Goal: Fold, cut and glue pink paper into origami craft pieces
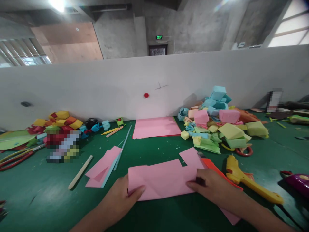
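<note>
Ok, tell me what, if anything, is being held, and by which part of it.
A pink sheet: the left hand grips its left end, the right hand its right end.

Sheet (161, 180) in the way, edges cropped on my feed
It hides several fingers of the left hand (125, 193) and right hand (209, 184) from me. I can't tell whether the pink paper (190, 157) beyond the right hand joins the piece (232, 216) under its forearm (251, 211). Scissors (16, 158) run off left, the purple tool (298, 183) off right; two pixelated patches (64, 146) are unreadable.
</note>
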`<move>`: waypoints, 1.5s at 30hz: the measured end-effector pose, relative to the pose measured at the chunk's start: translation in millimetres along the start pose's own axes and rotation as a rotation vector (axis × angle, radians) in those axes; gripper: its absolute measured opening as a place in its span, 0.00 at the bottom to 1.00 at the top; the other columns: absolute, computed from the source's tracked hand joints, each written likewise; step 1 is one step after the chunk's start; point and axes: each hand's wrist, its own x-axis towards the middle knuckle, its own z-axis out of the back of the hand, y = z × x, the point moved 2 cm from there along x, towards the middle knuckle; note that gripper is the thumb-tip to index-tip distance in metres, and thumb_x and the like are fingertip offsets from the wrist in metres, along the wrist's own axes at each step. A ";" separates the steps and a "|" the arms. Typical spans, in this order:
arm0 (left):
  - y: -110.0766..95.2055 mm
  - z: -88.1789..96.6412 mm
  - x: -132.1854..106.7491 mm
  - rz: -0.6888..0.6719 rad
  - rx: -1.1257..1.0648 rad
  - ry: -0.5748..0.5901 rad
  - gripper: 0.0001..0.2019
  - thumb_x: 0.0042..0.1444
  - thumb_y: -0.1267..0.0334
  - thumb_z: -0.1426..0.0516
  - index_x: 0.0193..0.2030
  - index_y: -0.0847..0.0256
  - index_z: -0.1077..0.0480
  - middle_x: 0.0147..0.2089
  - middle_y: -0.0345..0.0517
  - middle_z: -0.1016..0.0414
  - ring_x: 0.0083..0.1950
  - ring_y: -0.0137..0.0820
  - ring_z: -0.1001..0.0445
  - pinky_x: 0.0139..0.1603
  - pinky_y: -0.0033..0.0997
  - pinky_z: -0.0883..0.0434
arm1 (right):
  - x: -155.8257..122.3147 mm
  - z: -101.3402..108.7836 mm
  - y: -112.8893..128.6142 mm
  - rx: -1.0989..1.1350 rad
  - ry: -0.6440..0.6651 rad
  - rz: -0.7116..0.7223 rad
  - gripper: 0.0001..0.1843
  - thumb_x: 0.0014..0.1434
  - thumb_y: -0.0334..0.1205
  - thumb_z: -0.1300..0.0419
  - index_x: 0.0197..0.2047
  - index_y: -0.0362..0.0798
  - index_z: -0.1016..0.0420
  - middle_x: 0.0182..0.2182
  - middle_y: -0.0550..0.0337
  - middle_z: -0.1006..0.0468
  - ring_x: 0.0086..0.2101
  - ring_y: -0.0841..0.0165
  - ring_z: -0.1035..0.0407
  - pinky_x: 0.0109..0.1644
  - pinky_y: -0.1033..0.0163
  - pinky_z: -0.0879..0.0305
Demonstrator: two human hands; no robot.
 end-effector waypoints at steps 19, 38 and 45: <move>-26.3 -14.3 -6.2 -0.695 0.548 -0.087 0.18 0.70 0.68 0.51 0.63 0.58 0.31 0.54 0.44 0.20 0.52 0.35 0.23 0.57 0.39 0.33 | -6.4 -10.2 13.8 -0.260 -0.244 0.204 0.41 0.59 0.35 0.43 0.74 0.59 0.47 0.69 0.51 0.40 0.66 0.49 0.45 0.66 0.39 0.44; -23.4 -24.4 -14.5 -0.681 0.777 0.007 0.14 0.68 0.73 0.49 0.56 0.61 0.29 0.51 0.48 0.20 0.47 0.36 0.23 0.48 0.38 0.32 | -16.4 -14.7 19.6 -0.222 0.040 0.539 0.29 0.73 0.45 0.51 0.74 0.57 0.46 0.71 0.56 0.39 0.69 0.58 0.47 0.72 0.43 0.50; -12.5 -23.2 -9.8 -0.612 0.811 -0.080 0.17 0.67 0.75 0.53 0.54 0.60 0.26 0.53 0.50 0.21 0.53 0.40 0.24 0.54 0.42 0.30 | -14.8 -14.9 16.6 -0.184 0.047 0.553 0.30 0.72 0.44 0.50 0.75 0.56 0.47 0.71 0.54 0.41 0.70 0.57 0.49 0.73 0.42 0.52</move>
